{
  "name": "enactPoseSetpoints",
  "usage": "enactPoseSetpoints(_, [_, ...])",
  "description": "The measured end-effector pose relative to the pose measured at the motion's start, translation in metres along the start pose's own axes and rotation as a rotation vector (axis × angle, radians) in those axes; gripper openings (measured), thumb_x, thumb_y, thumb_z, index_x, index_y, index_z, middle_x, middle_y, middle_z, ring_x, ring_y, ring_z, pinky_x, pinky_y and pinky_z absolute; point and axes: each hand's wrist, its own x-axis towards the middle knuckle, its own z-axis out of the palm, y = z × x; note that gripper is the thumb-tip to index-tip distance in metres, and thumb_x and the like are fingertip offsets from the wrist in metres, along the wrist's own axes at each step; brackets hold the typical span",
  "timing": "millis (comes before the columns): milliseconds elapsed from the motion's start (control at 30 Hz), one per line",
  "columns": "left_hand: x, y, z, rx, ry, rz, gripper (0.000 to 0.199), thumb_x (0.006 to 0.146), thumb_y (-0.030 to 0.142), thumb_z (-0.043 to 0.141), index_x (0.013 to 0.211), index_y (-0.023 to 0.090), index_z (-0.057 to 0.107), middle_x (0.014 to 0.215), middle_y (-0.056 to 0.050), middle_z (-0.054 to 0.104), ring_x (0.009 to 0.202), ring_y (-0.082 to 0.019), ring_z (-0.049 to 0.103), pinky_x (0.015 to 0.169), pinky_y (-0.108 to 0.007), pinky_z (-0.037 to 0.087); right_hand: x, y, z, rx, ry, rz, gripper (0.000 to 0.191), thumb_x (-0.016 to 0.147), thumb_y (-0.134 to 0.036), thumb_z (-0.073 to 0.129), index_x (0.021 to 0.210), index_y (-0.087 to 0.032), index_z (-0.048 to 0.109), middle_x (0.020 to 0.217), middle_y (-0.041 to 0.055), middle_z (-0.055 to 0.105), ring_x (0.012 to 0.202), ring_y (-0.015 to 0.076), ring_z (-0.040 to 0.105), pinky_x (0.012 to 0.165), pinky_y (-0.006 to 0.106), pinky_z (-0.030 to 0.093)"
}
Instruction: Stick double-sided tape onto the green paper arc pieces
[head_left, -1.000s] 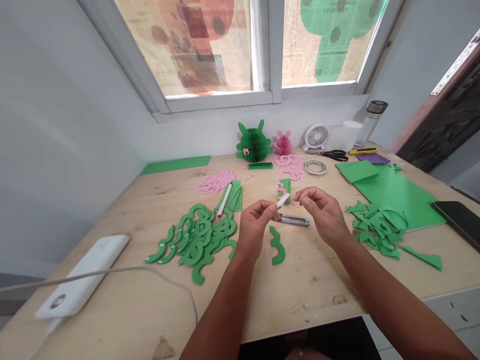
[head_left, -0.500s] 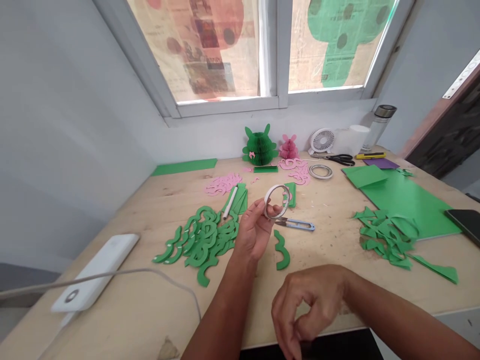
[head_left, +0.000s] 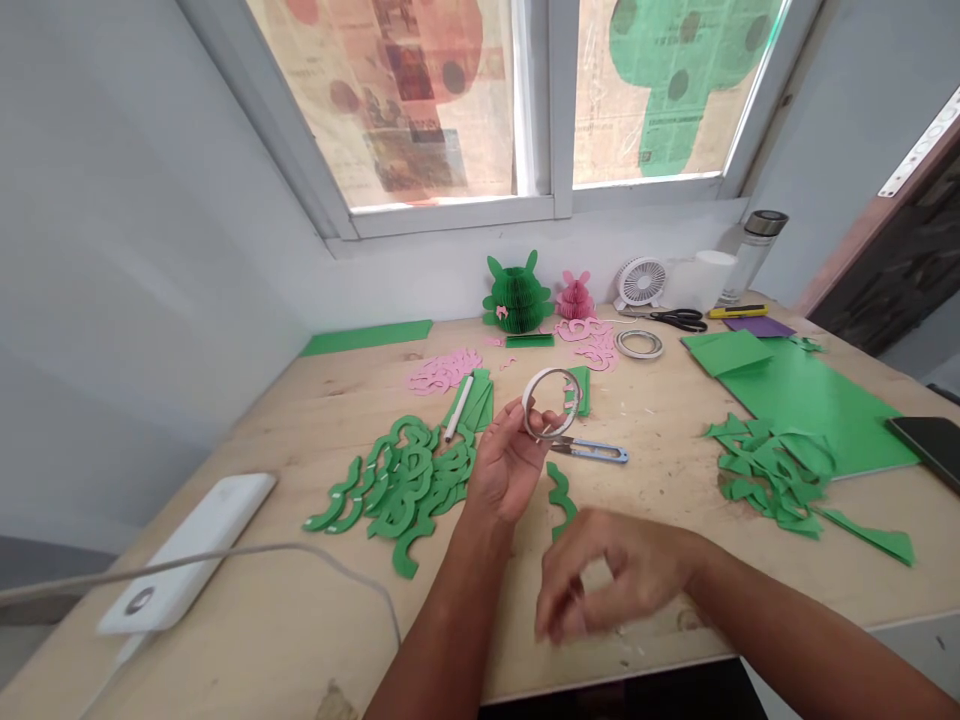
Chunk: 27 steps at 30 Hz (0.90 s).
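Observation:
My left hand (head_left: 512, 465) holds a roll of white tape (head_left: 530, 390) upright by its lower left side, fingers closed round the rim. My right hand (head_left: 611, 570) is raised over the front of the table, its fingers curled in toward the thumb and blurred by motion; anything pinched in them is too small to make out. Just behind it lies a wavy green paper piece (head_left: 557, 490), partly covered by the hand. Blue-handled thread snips (head_left: 596, 452) rest beyond. Left of my left hand is a pile of similar wavy green pieces (head_left: 409, 475), some with white strips.
Green scraps (head_left: 776, 475) and green sheets (head_left: 825, 400) lie on the right, near a phone (head_left: 926, 445). A white power bank (head_left: 187, 550) and its cable occupy the left. Honeycomb paper figures (head_left: 517, 300), a fan (head_left: 642, 282), scissors (head_left: 679, 319) and another tape roll (head_left: 639, 344) are at the back.
My right hand has lifted away from the table's front edge and now partly covers the wavy green piece. My left hand still holds the tape roll, turned slightly more face-on.

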Motion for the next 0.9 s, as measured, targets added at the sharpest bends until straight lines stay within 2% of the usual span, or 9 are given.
enactPoseSetpoints(67, [-0.001, 0.0, 0.001, 0.017, -0.01, -0.002, 0.012, 0.07, 0.024, 0.07, 0.078, 0.018, 0.063, 0.062, 0.003, 0.059, 0.076, -0.015, 0.063, 0.095, -0.042, 0.044, -0.002, 0.006, -0.01, 0.058, 0.506, -0.012, 0.024, 0.083, -0.037, 0.057, 0.081, -0.017, 0.07, 0.067, 0.0032, 0.066, 0.059, 0.0117, 0.057, 0.056, 0.022, 0.047])
enactPoseSetpoints(167, [-0.002, -0.002, 0.004, 0.052, -0.043, -0.022, 0.013, 0.07, 0.025, 0.07, 0.078, 0.018, 0.062, 0.061, 0.002, 0.057, 0.077, -0.017, 0.063, 0.094, -0.043, 0.045, -0.005, 0.015, -0.029, 0.006, 1.292, -0.065, 0.019, 0.08, -0.036, 0.062, 0.082, -0.018, 0.067, 0.066, 0.0008, 0.062, 0.056, 0.0105, 0.05, 0.055, 0.023, 0.044])
enactPoseSetpoints(233, [-0.004, -0.003, 0.006, 0.07, -0.08, -0.042, 0.012, 0.07, 0.025, 0.069, 0.075, 0.017, 0.061, 0.062, 0.002, 0.056, 0.077, -0.017, 0.062, 0.096, -0.043, 0.043, -0.005, 0.018, -0.041, -0.048, 1.514, -0.058, 0.023, 0.078, -0.037, 0.064, 0.091, -0.019, 0.066, 0.077, 0.0024, 0.064, 0.062, 0.0116, 0.052, 0.059, 0.024, 0.045])
enactPoseSetpoints(300, [-0.005, -0.005, 0.008, 0.09, -0.111, -0.066, 0.012, 0.07, 0.025, 0.068, 0.075, 0.017, 0.061, 0.062, 0.001, 0.055, 0.077, -0.017, 0.061, 0.096, -0.043, 0.042, -0.006, 0.019, -0.048, -0.071, 1.487, -0.005, 0.027, 0.077, -0.039, 0.063, 0.094, -0.019, 0.066, 0.083, 0.0035, 0.066, 0.064, 0.012, 0.052, 0.058, 0.025, 0.045])
enactPoseSetpoints(400, [-0.008, -0.006, 0.01, 0.125, -0.143, -0.102, 0.011, 0.07, 0.024, 0.066, 0.076, 0.017, 0.062, 0.062, 0.001, 0.055, 0.075, -0.018, 0.061, 0.091, -0.043, 0.044, -0.006, 0.018, -0.049, -0.066, 1.329, 0.036, 0.027, 0.079, -0.042, 0.06, 0.087, -0.017, 0.068, 0.076, 0.0035, 0.066, 0.059, 0.0121, 0.052, 0.055, 0.025, 0.043])
enactPoseSetpoints(500, [-0.009, -0.006, 0.01, 0.146, -0.173, -0.122, 0.011, 0.073, 0.027, 0.062, 0.075, 0.016, 0.062, 0.058, 0.0, 0.054, 0.072, -0.019, 0.061, 0.089, -0.042, 0.045, -0.006, 0.017, -0.047, -0.085, 1.289, 0.017, 0.025, 0.077, -0.042, 0.062, 0.08, -0.017, 0.068, 0.07, 0.0025, 0.065, 0.058, 0.0125, 0.053, 0.055, 0.025, 0.043])
enactPoseSetpoints(600, [-0.008, -0.006, 0.008, 0.18, -0.167, -0.123, 0.019, 0.078, 0.032, 0.058, 0.078, 0.015, 0.066, 0.052, 0.001, 0.053, 0.069, -0.019, 0.061, 0.087, -0.04, 0.045, -0.008, 0.017, -0.047, -0.115, 1.248, 0.027, 0.025, 0.075, -0.042, 0.065, 0.078, -0.017, 0.069, 0.069, 0.002, 0.064, 0.062, 0.0137, 0.055, 0.057, 0.026, 0.044])
enactPoseSetpoints(800, [-0.007, -0.004, 0.005, 0.285, -0.144, -0.134, 0.021, 0.078, 0.032, 0.06, 0.074, 0.013, 0.068, 0.048, 0.001, 0.053, 0.06, -0.016, 0.057, 0.073, -0.032, 0.046, -0.012, 0.02, -0.049, -0.197, 1.044, 0.072, 0.024, 0.078, -0.039, 0.063, 0.084, -0.017, 0.072, 0.07, 0.002, 0.063, 0.065, 0.0144, 0.055, 0.056, 0.025, 0.043])
enactPoseSetpoints(900, [-0.006, -0.003, 0.004, 0.334, -0.152, -0.152, 0.021, 0.078, 0.031, 0.061, 0.072, 0.013, 0.068, 0.047, 0.001, 0.052, 0.057, -0.014, 0.055, 0.067, -0.029, 0.045, -0.013, 0.022, -0.049, -0.213, 1.027, 0.08, 0.024, 0.079, -0.039, 0.062, 0.084, -0.018, 0.072, 0.07, 0.002, 0.064, 0.064, 0.0143, 0.055, 0.054, 0.025, 0.043])
